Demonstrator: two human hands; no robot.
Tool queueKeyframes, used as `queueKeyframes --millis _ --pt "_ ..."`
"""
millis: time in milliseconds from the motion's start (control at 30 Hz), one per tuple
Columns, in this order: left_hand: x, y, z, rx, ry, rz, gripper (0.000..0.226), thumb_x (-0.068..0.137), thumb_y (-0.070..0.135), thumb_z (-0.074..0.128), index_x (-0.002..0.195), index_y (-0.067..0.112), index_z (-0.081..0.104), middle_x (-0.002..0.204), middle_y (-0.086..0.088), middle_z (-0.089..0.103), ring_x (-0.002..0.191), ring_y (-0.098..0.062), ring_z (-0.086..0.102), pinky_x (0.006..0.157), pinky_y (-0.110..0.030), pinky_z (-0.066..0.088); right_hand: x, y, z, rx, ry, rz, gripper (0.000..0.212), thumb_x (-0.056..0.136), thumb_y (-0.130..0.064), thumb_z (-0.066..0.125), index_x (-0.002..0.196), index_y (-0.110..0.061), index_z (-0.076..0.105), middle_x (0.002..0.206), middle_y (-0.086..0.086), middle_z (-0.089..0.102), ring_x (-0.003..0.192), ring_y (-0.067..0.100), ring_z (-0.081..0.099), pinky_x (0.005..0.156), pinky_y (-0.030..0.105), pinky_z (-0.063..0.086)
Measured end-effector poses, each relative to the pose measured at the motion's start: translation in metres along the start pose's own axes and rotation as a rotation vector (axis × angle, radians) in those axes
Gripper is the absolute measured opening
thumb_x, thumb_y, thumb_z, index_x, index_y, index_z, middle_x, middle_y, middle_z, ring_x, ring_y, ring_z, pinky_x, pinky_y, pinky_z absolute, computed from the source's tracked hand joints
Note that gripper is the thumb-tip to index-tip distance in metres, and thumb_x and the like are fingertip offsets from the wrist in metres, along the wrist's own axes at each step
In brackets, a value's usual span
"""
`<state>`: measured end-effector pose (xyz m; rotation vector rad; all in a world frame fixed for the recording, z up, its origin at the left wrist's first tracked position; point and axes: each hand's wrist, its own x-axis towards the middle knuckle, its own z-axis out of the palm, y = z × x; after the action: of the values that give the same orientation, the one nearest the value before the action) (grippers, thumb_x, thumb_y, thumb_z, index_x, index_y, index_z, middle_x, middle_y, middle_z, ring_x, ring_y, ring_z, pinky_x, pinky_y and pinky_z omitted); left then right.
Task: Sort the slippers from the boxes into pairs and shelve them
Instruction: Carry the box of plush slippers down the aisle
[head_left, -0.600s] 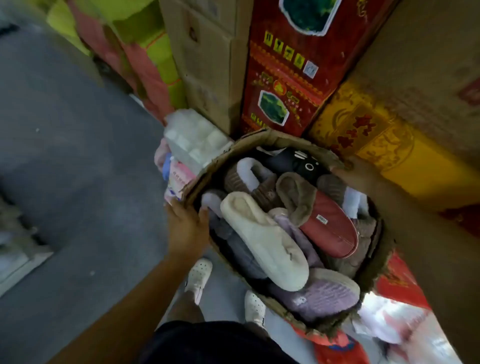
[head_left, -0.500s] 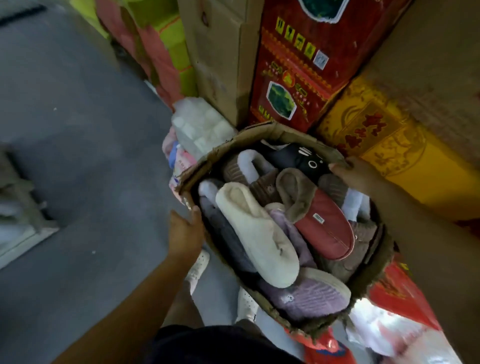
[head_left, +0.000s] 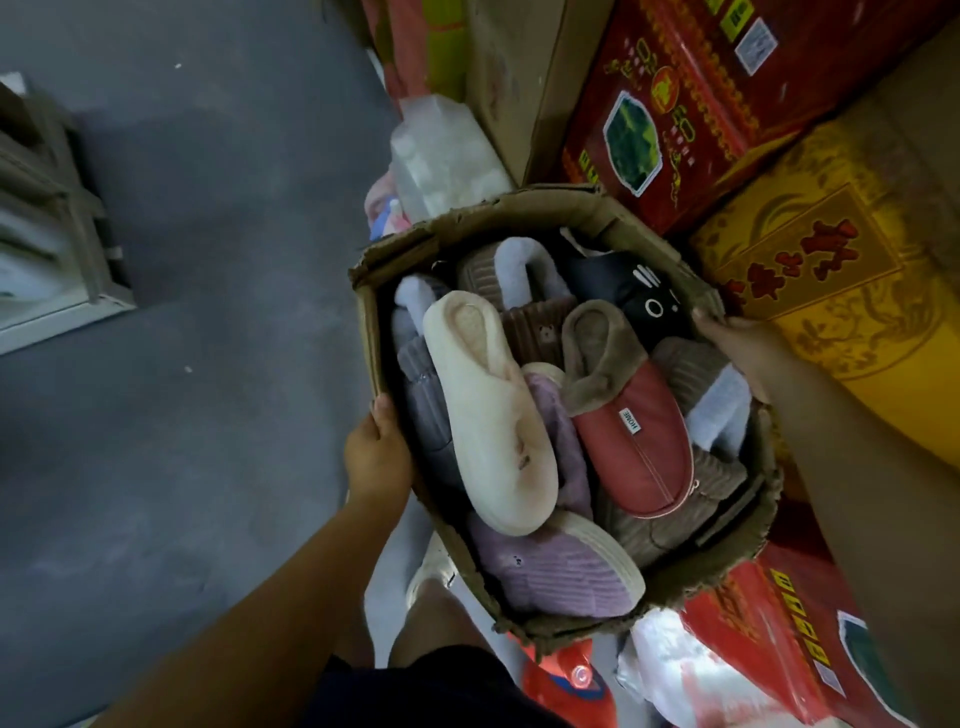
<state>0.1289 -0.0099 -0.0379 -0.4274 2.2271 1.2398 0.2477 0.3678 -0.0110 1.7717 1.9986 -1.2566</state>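
Below, a left hand (head_left: 376, 457) is curling over one wall of a torn brown cardboard box (head_left: 545, 207) while a right hand (head_left: 737, 348) is gripping the opposite rim. Mixed plush slippers (head_left: 488, 415) are lying heaped inside; the ragged cardboard could buckle and spill them.

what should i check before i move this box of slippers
1. Left hand grips the cardboard box at its side wall: ok.
2. Right hand grips the opposite rim: ok.
3. Box rim sound: not ok, the edges are torn and ragged.
4. Cream slipper on top of the pile lies inside the rim: ok.
5. Box bottom holding: cannot tell, hidden from the head view.
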Motion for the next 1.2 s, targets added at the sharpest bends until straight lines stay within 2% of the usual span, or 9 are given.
queueKeyframes --millis 167,267,433,567,667,833,1000,1133,1200 --pt "0.003 -0.001 -0.004 0.029 0.087 0.073 0.052 0.109 0.038 0.036 0.064 0.012 0.041 0.060 -0.002 0.044 0.053 -0.014 0.039 0.050 -0.031 0.031 -0.001 0.000 -0.002 0.000 0.073 -0.041 0.033 0.097 -0.038 0.061 0.103 -0.007 0.066 0.101 0.021 0.069 0.092 0.031 0.067 0.085 0.043 0.055" --pt "0.002 0.003 -0.010 0.039 0.108 0.111 0.051 0.110 0.035 0.036 0.065 0.011 0.042 0.061 -0.004 0.045 0.054 -0.014 0.038 0.051 -0.031 0.030 -0.013 -0.013 -0.003 -0.020 0.085 -0.088 0.031 0.099 -0.034 0.060 0.102 -0.004 0.067 0.096 0.019 0.068 0.088 0.029 0.065 0.073 0.032 0.051" --pt "0.012 0.012 -0.037 0.038 0.164 0.167 0.053 0.109 0.036 0.038 0.062 0.014 0.043 0.059 -0.004 0.045 0.056 -0.018 0.041 0.062 -0.034 0.033 -0.040 -0.028 0.001 -0.021 0.052 -0.153 0.028 0.100 -0.033 0.058 0.095 -0.006 0.067 0.089 0.013 0.069 0.085 0.028 0.066 0.071 0.032 0.052" --pt "0.021 0.020 -0.081 0.009 0.249 0.215 0.054 0.109 0.036 0.041 0.064 0.006 0.046 0.059 -0.012 0.047 0.063 -0.023 0.046 0.062 -0.040 0.039 -0.069 -0.042 0.017 -0.015 0.052 -0.295 0.040 0.100 -0.036 0.058 0.097 0.002 0.067 0.093 0.027 0.070 0.086 0.039 0.069 0.079 0.050 0.057" --pt "0.018 0.027 -0.123 0.009 0.330 0.284 0.054 0.109 0.030 0.042 0.065 -0.001 0.045 0.057 -0.007 0.041 0.060 -0.021 0.041 0.057 -0.038 0.030 -0.090 -0.061 0.036 -0.040 0.077 -0.418 0.038 0.099 -0.037 0.059 0.090 -0.002 0.069 0.085 0.023 0.070 0.084 0.043 0.067 0.077 0.054 0.056" --pt "0.015 0.020 -0.216 0.058 0.474 0.324 0.050 0.109 0.031 0.042 0.069 0.000 0.048 0.062 -0.011 0.047 0.062 -0.026 0.045 0.060 -0.039 0.034 -0.141 -0.119 0.080 -0.032 0.027 -0.584 0.030 0.100 -0.030 0.059 0.071 -0.021 0.063 0.071 0.000 0.064 0.069 0.018 0.058 0.065 0.028 0.045" --pt "-0.003 -0.004 -0.317 0.046 0.625 0.314 0.047 0.108 0.027 0.044 0.068 0.002 0.047 0.060 -0.011 0.048 0.056 -0.025 0.043 0.057 -0.040 0.030 -0.197 -0.181 0.140 -0.119 -0.038 -0.757 0.034 0.098 -0.028 0.061 0.074 -0.004 0.066 0.072 0.020 0.065 0.068 0.024 0.057 0.064 0.034 0.043" --pt "-0.013 -0.049 -0.400 -0.036 0.731 0.238 0.048 0.108 0.029 0.043 0.072 -0.003 0.051 0.062 -0.017 0.051 0.058 -0.031 0.046 0.057 -0.043 0.038 -0.247 -0.231 0.217 -0.197 -0.109 -0.899 0.033 0.098 -0.025 0.061 0.085 0.005 0.069 0.079 0.020 0.068 0.079 0.029 0.062 0.072 0.037 0.049" --pt "-0.016 -0.077 -0.443 -0.109 0.787 0.182 0.047 0.108 0.030 0.044 0.074 -0.003 0.053 0.062 -0.018 0.052 0.057 -0.030 0.045 0.055 -0.040 0.038 -0.277 -0.254 0.263 -0.218 -0.155 -0.933 0.036 0.097 -0.025 0.062 0.067 -0.006 0.063 0.065 0.014 0.060 0.071 0.029 0.057 0.067 0.036 0.044"
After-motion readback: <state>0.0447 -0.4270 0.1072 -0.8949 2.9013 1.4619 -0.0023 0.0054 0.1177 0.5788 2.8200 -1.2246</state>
